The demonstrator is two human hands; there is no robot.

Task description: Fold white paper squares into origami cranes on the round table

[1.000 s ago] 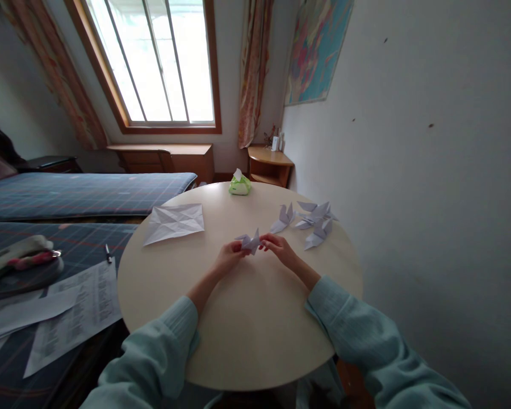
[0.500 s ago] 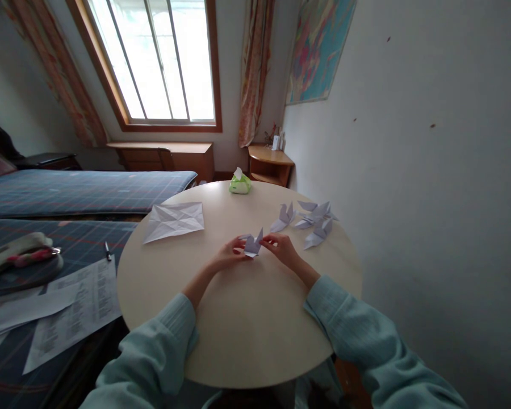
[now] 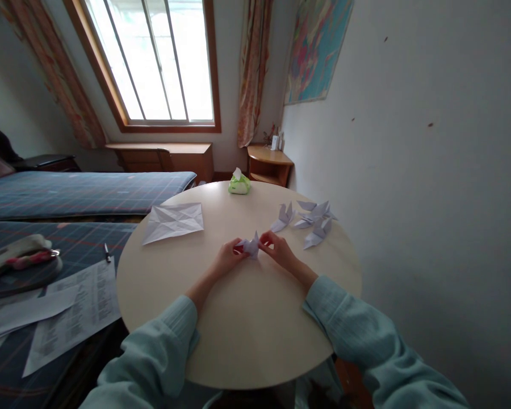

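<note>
My left hand [image 3: 227, 257] and my right hand [image 3: 277, 249] meet at the middle of the round beige table [image 3: 238, 318]. Both pinch a small folded white paper figure [image 3: 251, 246] held just above the tabletop, the left on its left side, the right on its right side. Several finished folded paper figures [image 3: 309, 218] lie in a group to the right of my hands. A creased, unfolded white sheet [image 3: 174, 222] lies flat at the table's far left.
A green tissue pack [image 3: 239, 183] sits at the table's far edge. Beds with blue plaid covers [image 3: 80, 193] stand to the left, with printed papers [image 3: 68, 318] and a pen [image 3: 107, 253] on the nearer one. A white wall [image 3: 430, 170] runs close on the right.
The paper figure has turned and dropped slightly between my fingers, its raised point now lower. Both hands have closed in on it a little.
</note>
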